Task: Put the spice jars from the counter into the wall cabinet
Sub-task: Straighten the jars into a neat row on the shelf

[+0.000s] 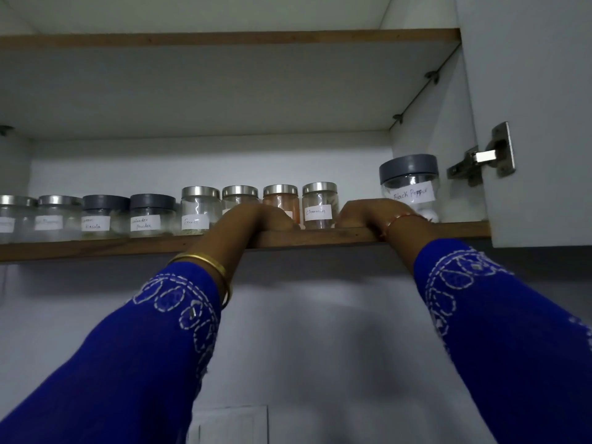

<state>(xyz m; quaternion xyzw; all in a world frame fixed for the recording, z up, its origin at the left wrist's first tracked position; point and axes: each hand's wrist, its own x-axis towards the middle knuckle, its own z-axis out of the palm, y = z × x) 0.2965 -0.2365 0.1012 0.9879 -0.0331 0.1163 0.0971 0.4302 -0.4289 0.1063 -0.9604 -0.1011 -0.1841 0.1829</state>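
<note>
A row of labelled spice jars stands on the wall cabinet's lower shelf (320, 237). Among them are the Fennel jar (199, 206), an orange-powder jar (281, 200), the Cinnamon jar (319, 205) and, apart at the right, a grey-lidded Black Pepper jar (409, 184). My left hand (259, 217) rests on the shelf's front edge, covering the lower part of a steel-lidded jar (240, 195). My right hand (368, 214) rests on the edge between the Cinnamon and Black Pepper jars. Both hands show their backs with the fingers bent under, and neither is seen holding a jar.
More jars, including Coriander Powder (152, 214) and Garam Masala (104, 216), fill the shelf's left side. An upper shelf (224, 38) spans above. The open cabinet door (544, 123) with its hinge (483, 157) stands at the right. A gap lies between the Cinnamon and Black Pepper jars.
</note>
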